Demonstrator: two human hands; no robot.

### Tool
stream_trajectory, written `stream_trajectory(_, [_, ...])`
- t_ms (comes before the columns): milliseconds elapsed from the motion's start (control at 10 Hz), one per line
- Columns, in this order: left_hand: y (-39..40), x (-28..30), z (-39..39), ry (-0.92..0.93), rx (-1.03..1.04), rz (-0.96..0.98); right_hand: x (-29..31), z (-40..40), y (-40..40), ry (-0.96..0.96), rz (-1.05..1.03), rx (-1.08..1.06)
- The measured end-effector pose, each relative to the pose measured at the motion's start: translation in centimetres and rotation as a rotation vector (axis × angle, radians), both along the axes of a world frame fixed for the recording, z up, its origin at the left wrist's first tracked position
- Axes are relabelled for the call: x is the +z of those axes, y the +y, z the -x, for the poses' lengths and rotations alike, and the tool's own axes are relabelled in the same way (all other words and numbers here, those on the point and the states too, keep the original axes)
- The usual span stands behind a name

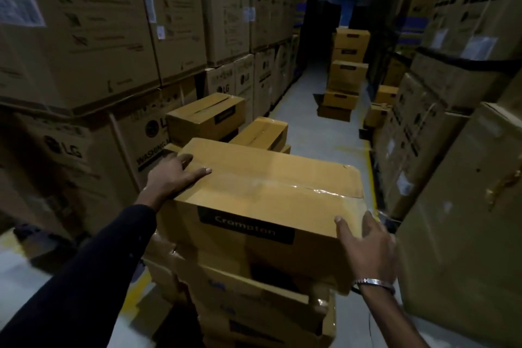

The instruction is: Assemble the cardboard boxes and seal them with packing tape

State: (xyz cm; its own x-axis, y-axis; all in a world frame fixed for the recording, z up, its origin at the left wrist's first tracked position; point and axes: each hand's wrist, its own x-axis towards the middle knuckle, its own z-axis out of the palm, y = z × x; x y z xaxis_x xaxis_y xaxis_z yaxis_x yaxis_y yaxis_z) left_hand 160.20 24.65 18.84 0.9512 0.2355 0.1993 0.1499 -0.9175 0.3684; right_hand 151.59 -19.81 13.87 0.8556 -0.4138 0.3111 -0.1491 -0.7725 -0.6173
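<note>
Right hand (364, 243): lower right of the frame, fingers straight and slightly spread, laid flat against the near right corner of the top box, gripping nothing; metal bangle (374, 283) on the wrist.
Left hand (172, 175): left of centre, fingers extended and splayed, pressed flat on the far left corner of the same lid, curled round nothing; dark sleeve (84, 271) running to the lower left corner.
Top box (262, 195): centre of the frame, flaps closed, black label reading "Crompton" on the near face, sat uppermost on a stack.
Packing tape (299, 188): clear glossy strip along the lid seam, wrinkled toward the right edge.
Stack beneath (254, 299): similar cartons at bottom centre, slightly askew, edges crumpled.
Sealed boxes behind (209, 116): two taped cartons just above centre left, near the top box.
Aisle floor (305, 127): pale grey, centre of the frame, yellow line at its right side.
Far stacks (346, 73): small cartons piled at upper centre right.
Large cartons (84, 37): walls of big printed boxes filling the left and right edges.
</note>
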Motion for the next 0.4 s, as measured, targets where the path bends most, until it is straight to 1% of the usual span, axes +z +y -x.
stream_trajectory(100, [0.0,-0.7,0.1,-0.164,-0.031,-0.157,-0.3,-0.4,0.4,0.044,0.006,0.011])
stream_trajectory(200, [-1.2,-1.4,1.4,-0.264,-0.095,-0.151,0.2,-1.4,0.7,0.071,-0.007,0.021])
stream_trajectory(300, [-2.1,-2.4,2.8,-0.310,-0.104,-0.137,1.3,-1.3,1.2,0.085,0.050,0.027])
stream_trajectory(400, [-4.0,-2.2,6.2,-0.374,-0.074,-0.084,3.2,0.6,2.6,-0.028,0.040,0.071])
